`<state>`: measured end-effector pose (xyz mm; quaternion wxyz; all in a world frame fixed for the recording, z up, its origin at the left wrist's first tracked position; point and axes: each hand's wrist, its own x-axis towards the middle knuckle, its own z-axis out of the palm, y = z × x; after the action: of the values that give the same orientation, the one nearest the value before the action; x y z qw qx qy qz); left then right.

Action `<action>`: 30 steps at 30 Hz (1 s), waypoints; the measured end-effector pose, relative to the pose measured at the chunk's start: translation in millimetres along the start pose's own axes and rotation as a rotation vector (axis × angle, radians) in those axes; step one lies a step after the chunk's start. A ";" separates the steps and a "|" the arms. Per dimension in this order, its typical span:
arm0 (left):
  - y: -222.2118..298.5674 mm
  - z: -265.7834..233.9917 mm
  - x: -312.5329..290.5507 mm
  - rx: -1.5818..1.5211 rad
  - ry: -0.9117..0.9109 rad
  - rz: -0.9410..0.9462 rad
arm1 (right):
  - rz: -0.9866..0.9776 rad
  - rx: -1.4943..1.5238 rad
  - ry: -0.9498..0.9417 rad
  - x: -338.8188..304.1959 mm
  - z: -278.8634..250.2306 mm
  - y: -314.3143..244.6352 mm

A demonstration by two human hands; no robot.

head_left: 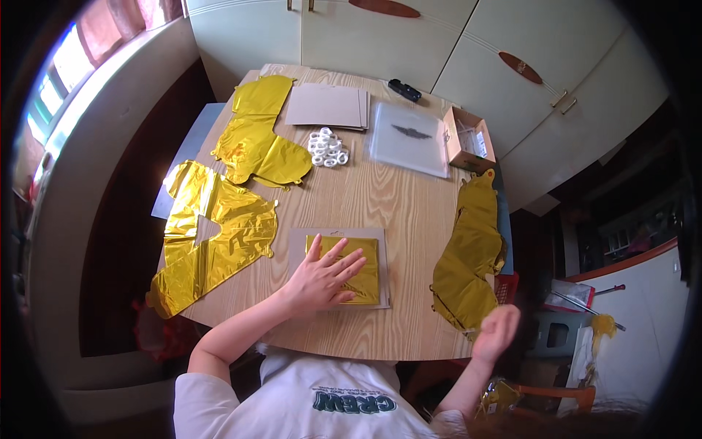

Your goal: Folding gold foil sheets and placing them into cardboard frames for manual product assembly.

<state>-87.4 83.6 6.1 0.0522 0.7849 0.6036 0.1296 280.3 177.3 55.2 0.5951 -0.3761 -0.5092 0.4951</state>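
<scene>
My left hand (pixel 322 280) lies flat with spread fingers on a folded gold foil balloon (pixel 368 285). That folded square rests on a grey backing card (pixel 387 263) near the table's front edge; my palm hides part of both. At the right front corner my right hand (pixel 497 331) is raised with its fingers curled in. Whether anything is between them is hidden. Beside it a flat gold foil balloon (pixel 468 252) stretches along the right edge. Two more flat gold foil balloons lie at the left, one farther back (pixel 256 135) and one nearer (pixel 212 241).
At the back of the wooden table (pixel 344 201) are a stack of grey cards (pixel 329 106), white tape-like rings (pixel 327 148), clear plastic sleeves (pixel 409 139), a small box (pixel 469 139) and a black object (pixel 404 90). Pale cabinets (pixel 380 44) stand behind.
</scene>
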 end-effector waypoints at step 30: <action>-7.3 15.1 -13.2 0.074 -0.043 -0.359 | -0.345 -1.456 -1.085 9.3 173.8 106.6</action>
<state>-93.3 74.0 -12.0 0.0586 0.6685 0.7372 0.0791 88.1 200.8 -9.6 -0.0427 -0.2930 -0.9529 0.0657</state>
